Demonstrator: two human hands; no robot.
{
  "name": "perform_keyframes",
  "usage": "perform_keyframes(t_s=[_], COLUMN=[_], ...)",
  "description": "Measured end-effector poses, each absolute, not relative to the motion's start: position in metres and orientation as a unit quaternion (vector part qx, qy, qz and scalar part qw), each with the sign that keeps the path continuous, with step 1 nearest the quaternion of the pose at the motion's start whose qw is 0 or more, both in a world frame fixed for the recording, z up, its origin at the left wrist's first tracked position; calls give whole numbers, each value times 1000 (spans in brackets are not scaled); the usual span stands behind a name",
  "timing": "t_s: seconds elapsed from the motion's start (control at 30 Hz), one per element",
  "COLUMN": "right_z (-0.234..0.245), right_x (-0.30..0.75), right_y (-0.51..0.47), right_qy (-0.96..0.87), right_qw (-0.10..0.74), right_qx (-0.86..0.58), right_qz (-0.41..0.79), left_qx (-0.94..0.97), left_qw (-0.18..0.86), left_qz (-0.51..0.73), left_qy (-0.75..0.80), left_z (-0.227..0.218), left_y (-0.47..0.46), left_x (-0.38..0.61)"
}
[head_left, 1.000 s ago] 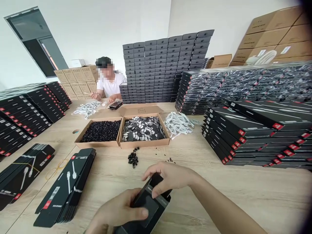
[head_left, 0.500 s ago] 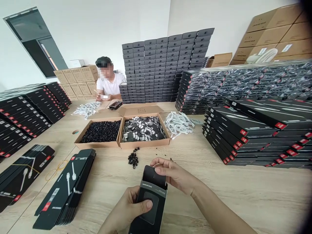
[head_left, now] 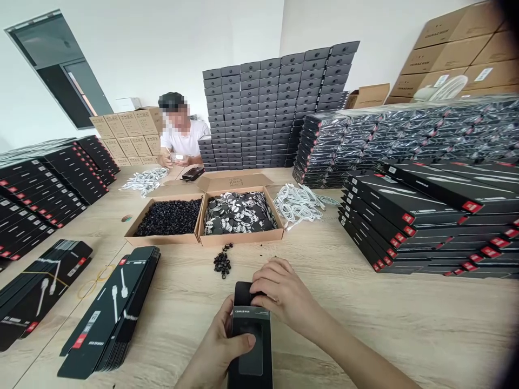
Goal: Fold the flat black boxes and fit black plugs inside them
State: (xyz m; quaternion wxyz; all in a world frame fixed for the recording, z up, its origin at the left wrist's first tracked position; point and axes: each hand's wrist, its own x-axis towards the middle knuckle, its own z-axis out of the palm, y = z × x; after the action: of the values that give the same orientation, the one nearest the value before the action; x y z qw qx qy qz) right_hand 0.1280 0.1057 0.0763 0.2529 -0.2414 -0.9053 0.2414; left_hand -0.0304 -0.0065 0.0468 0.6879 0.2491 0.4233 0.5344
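My left hand wraps black box, long axis pointing fwd; right hand curled on top flap.

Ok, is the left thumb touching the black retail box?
Touching: the head view shows the left thumb pressed on the black retail box, its tip over the dark window panel.

Surface: light wood-grain desk
Centre: two open cardboard boxes, loose black pieces
Sides: bundled white cables, stacked black flat cartons, rubber bands
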Motion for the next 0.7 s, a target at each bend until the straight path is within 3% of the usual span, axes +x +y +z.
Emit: perform_keyframes(t_s=[0.23,0.37,0.57,0.7], right_z=[70,71,58,40], right_x=[125,126,150,134], right_y=[100,104,141,155], right_qy=[-931,-936,-892,-888], right_qw=[241,210,150,145], right_qx=[-216,-201,-359,-365], right_qz=[171,199,230,240], left_qx=[250,240,168,119], left_qw=[662,659,635,621], left_qz=[553,565,591,622], left_qy=[440,435,468,463], left_z=[41,30,17,17], left_y=[-3,-4,-14,-21], left_x=[-28,-26,-41,-50])
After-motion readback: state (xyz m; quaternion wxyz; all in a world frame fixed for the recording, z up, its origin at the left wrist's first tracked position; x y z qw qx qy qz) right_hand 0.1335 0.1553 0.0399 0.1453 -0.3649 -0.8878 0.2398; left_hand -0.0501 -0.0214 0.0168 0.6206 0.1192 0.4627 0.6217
